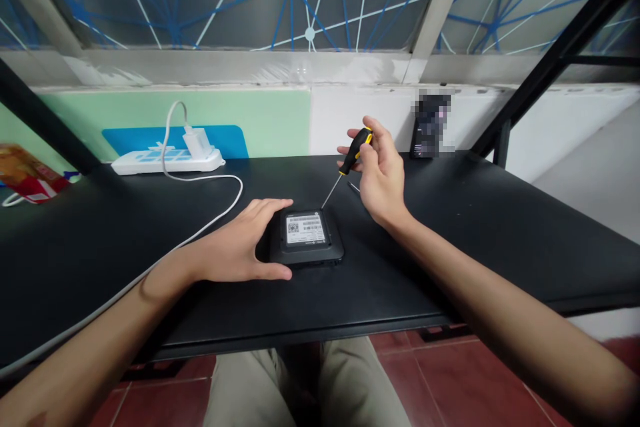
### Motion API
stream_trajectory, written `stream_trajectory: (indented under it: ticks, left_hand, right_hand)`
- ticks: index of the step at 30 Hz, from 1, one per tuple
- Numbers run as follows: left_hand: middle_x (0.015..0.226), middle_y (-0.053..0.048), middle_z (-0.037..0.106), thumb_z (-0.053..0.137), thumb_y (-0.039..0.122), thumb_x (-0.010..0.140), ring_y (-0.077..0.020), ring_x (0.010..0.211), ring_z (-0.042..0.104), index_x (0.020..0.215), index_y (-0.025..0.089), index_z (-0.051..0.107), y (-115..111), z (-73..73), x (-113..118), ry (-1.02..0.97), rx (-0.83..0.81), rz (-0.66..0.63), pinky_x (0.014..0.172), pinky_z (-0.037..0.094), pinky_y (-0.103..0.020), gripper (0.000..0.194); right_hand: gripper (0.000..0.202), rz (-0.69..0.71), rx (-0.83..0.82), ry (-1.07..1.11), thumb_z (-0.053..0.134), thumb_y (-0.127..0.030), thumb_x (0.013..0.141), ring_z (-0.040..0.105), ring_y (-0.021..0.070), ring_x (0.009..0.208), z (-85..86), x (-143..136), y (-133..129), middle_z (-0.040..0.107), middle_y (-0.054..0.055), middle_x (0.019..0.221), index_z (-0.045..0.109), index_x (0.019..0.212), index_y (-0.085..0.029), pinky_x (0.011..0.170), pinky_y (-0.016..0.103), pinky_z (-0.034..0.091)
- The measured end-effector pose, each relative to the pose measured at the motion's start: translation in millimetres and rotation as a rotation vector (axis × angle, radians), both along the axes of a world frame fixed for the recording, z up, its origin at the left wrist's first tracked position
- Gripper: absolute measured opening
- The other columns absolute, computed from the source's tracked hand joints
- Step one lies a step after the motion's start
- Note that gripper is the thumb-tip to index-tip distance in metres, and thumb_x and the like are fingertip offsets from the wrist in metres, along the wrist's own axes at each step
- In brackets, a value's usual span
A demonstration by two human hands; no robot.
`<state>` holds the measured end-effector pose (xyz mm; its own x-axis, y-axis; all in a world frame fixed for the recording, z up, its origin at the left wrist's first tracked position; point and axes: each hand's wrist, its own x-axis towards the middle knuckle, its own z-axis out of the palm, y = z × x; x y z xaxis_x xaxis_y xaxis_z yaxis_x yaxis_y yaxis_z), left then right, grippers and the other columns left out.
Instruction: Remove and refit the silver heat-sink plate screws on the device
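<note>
A flat black electronic box (307,255) with a white printed label lies on the black table. My left hand (240,240) grips it from the left, fingers along its far edge and thumb by its near edge. In my right hand (383,177) is a black and yellow screwdriver (356,150), pinched by the handle with some fingers spread. Its shaft slants down to the left, and the tip meets the box near its far right corner. Whether the tip sits in a screw is too small to tell.
Behind my right hand lies a thin dark rod (353,187), partly hidden. A white power strip (170,160) with a plugged-in charger (197,143) stands at the back left; its white cable (210,221) crosses the table. A phone-like dark object (427,127) leans on the wall. A red packet (33,177) is far left.
</note>
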<state>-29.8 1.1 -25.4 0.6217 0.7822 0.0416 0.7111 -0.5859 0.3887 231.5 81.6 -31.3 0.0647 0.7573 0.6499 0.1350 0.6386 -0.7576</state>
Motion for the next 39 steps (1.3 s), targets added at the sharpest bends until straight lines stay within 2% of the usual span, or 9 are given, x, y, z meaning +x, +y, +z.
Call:
stream_trajectory:
  ticks: [5, 8, 13, 17, 21, 26, 32, 35, 39]
  left_hand:
    - [0.158, -0.019, 0.034, 0.071, 0.072, 0.077, -0.0386, 0.145, 0.036, 0.155, 0.02, 0.023, -0.3, 1.9, 1.3, -0.008, -0.011, 0.005, 0.119, 0.033, -0.055, 0.105]
    - [0.158, -0.018, 0.035, 0.07, 0.072, 0.078, -0.0382, 0.145, 0.035, 0.155, 0.02, 0.024, -0.3, 2.5, 1.6, -0.009, -0.011, 0.005, 0.12, 0.033, -0.055, 0.104]
    - [0.158, -0.018, 0.034, 0.068, 0.072, 0.079, -0.0371, 0.145, 0.036, 0.155, 0.018, 0.024, -0.9, 2.4, 0.5, 0.001, -0.017, 0.005, 0.12, 0.033, -0.053, 0.103]
    - [0.157, -0.017, 0.036, 0.069, 0.072, 0.079, -0.0373, 0.144, 0.037, 0.155, 0.019, 0.024, -0.9, 3.2, -0.4, 0.0, -0.018, 0.012, 0.12, 0.034, -0.054, 0.103]
    - [0.157, -0.018, 0.036, 0.069, 0.072, 0.079, -0.0374, 0.144, 0.037, 0.155, 0.02, 0.025, -0.1, 3.3, -0.2, -0.003, -0.01, 0.007, 0.12, 0.033, -0.055, 0.102]
    - [0.157, -0.017, 0.036, 0.069, 0.071, 0.079, -0.038, 0.144, 0.037, 0.154, 0.021, 0.026, 0.6, 2.5, 0.3, 0.002, -0.006, 0.011, 0.119, 0.034, -0.056, 0.1]
    - [0.156, -0.016, 0.038, 0.069, 0.069, 0.08, -0.0379, 0.143, 0.039, 0.153, 0.021, 0.028, -1.4, 1.5, -0.5, -0.002, 0.015, 0.004, 0.119, 0.034, -0.056, 0.096]
    - [0.156, -0.016, 0.039, 0.07, 0.068, 0.08, -0.0389, 0.143, 0.039, 0.153, 0.023, 0.029, -2.3, 2.0, -0.8, -0.007, 0.018, 0.007, 0.119, 0.035, -0.056, 0.096]
    - [0.156, -0.016, 0.039, 0.07, 0.07, 0.079, -0.0391, 0.143, 0.039, 0.153, 0.022, 0.03, -2.5, 3.4, 0.0, -0.012, 0.008, 0.01, 0.118, 0.036, -0.056, 0.097]
  right_hand:
    - [0.043, -0.148, 0.089, -0.067, 0.061, -0.051, 0.091, 0.068, 0.0202, 0.084, 3.1, 2.5, 1.5, 0.065, 0.005, 0.109, 0.055, 0.129, -0.031, 0.084, 0.047, 0.063]
    - [0.04, -0.215, 0.117, -0.101, 0.064, -0.051, 0.09, 0.066, 0.0193, 0.082, 2.8, 4.2, 1.5, 0.063, 0.005, 0.108, 0.058, 0.124, -0.031, 0.081, 0.045, 0.063]
    - [0.042, -0.103, 0.009, -0.048, 0.047, -0.049, 0.098, 0.072, 0.0205, 0.095, 1.3, 1.6, 0.0, 0.061, 0.006, 0.128, 0.048, 0.138, -0.036, 0.078, 0.042, 0.065]
    - [0.05, -0.036, -0.042, 0.056, 0.05, -0.046, 0.095, 0.073, 0.0217, 0.098, 3.1, 0.3, 1.9, 0.064, 0.006, 0.13, 0.045, 0.143, -0.033, 0.077, 0.041, 0.066]
    - [0.053, -0.067, -0.011, 0.046, 0.063, -0.051, 0.088, 0.073, 0.0196, 0.083, 6.1, 3.5, 3.8, 0.068, 0.005, 0.115, 0.053, 0.136, -0.03, 0.078, 0.043, 0.066]
    - [0.039, -0.185, 0.096, -0.037, 0.072, -0.05, 0.083, 0.063, 0.0146, 0.069, 7.2, 6.4, 2.1, 0.063, 0.001, 0.092, 0.064, 0.115, -0.029, 0.074, 0.04, 0.063]
    - [0.046, -0.051, -0.022, 0.018, 0.046, -0.048, 0.098, 0.072, 0.0194, 0.09, 1.6, 3.1, 4.7, 0.06, 0.006, 0.129, 0.048, 0.142, -0.034, 0.081, 0.042, 0.064]
    - [0.051, -0.034, -0.047, 0.037, 0.045, -0.042, 0.097, 0.073, 0.0204, 0.096, 0.2, 2.8, 7.2, 0.063, 0.007, 0.129, 0.041, 0.148, -0.033, 0.087, 0.043, 0.064]
    - [0.049, -0.112, 0.028, -0.054, 0.055, -0.047, 0.094, 0.072, 0.0218, 0.09, 1.7, 5.3, 7.3, 0.065, 0.006, 0.118, 0.049, 0.14, -0.032, 0.088, 0.048, 0.062]
